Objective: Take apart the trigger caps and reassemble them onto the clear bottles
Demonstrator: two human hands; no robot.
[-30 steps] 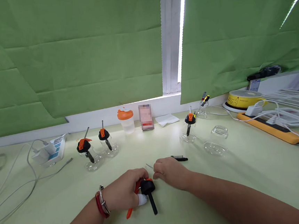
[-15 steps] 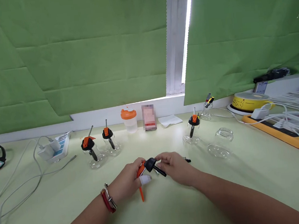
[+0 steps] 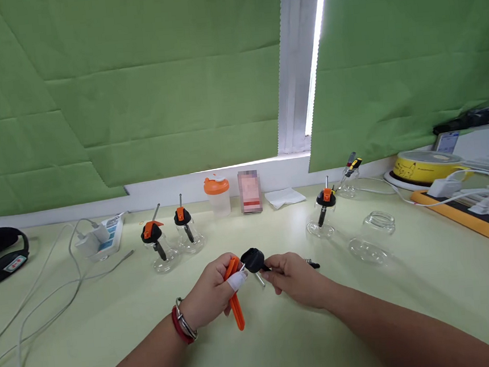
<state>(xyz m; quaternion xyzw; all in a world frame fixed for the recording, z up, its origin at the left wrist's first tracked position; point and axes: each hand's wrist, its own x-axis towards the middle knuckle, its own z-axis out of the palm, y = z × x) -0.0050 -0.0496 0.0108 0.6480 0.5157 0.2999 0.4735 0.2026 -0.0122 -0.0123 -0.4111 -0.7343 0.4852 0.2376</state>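
Observation:
My left hand [image 3: 211, 292], its thumb wrapped in white, is closed around an orange plastic lever [image 3: 237, 311]. A thin metal tip sticks out by that thumb. Between my hands sits a black cap [image 3: 252, 260], tilted so its hollow side faces me. My right hand [image 3: 298, 279] pinches the cap's black stem, partly hidden by the fingers. On the table just below the cap lies a metal rod [image 3: 260, 280]. Behind my right hand lies a small spring with a black piece [image 3: 312, 264].
Glass jars with black-and-orange tops stand at left [image 3: 165, 258], beside it [image 3: 192, 240] and at right [image 3: 321, 228]. An open glass jar [image 3: 371, 238] is farther right. An orange-lidded cup [image 3: 219, 200] stands at the back. Cables [image 3: 71, 284] and an orange power strip [image 3: 478, 214] flank the table.
The black cap has turned over, its hollow side now facing me. My right hand has moved onto its stem. The orange lever now shows its broad side. The view has shifted slightly left.

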